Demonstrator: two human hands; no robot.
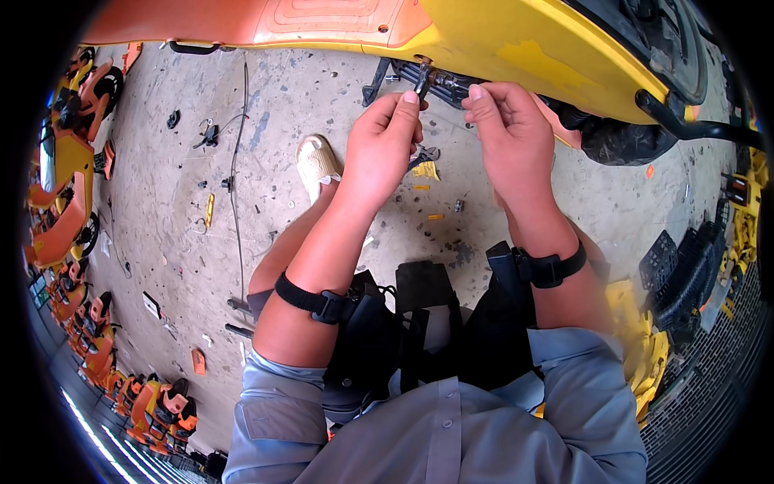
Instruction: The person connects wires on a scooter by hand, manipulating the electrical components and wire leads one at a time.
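My left hand [383, 141] is closed, thumb pressed over a short dark metal tool [422, 81] that looks like a wrench. Its upper end reaches the underside of a yellow vehicle body panel [516, 48], by a dark metal fitting [447, 83]. To the right, my right hand [512, 133] is pinched, thumb against the curled fingers. Something small and dark may be between its fingertips, but I cannot make it out. Below the hands, pliers [425, 155] lie on the floor beside a torn yellow scrap [426, 170].
An orange panel [322, 20] continues the vehicle leftward, and a black bent tube [693, 125] juts out at right. A black cable [235, 161] crosses the littered concrete floor. Orange ride-on vehicles [68, 194] stand at far left; black plastic parts [685, 266] and yellow parts [645, 355] lie right.
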